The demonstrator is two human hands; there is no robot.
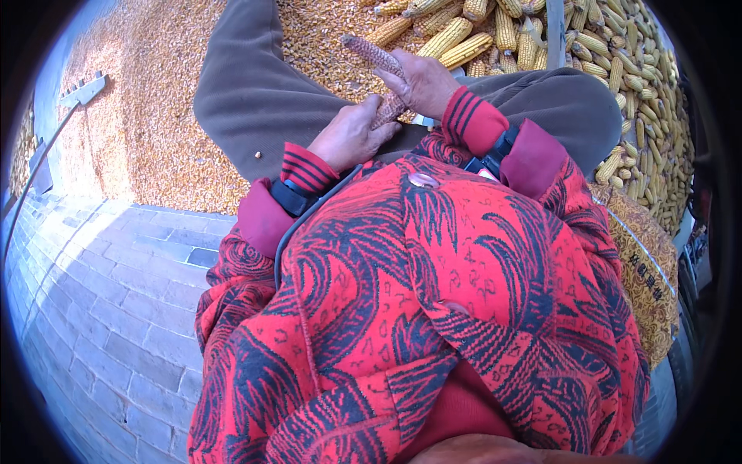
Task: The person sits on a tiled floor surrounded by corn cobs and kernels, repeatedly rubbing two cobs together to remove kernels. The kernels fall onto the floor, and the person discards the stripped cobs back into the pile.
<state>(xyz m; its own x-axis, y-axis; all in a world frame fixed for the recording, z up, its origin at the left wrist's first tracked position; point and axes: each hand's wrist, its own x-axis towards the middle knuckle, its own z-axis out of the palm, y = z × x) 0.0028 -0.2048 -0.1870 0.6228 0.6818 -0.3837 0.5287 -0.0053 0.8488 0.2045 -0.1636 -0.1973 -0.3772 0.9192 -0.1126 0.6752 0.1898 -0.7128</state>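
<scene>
My right hand [428,84] grips a reddish corncob [371,53] that looks stripped of its kernels and points up and to the left. Just below it, my left hand [355,130] is closed around a second reddish cob [389,110]; fingers cover part of its surface. The two hands are close together above my lap, with the cobs meeting or nearly meeting near the right fingers. Beyond them lies a layer of loose corn kernels [324,52]. Whole yellow ears of corn [446,37] rest just past my right hand.
A large heap of ears [643,110] rises at the right behind an upright post [555,35]. A patterned sack [643,267] is by my right side. At the left, a long-handled rake [87,91] lies near the kernels, beside grey brick paving [133,290].
</scene>
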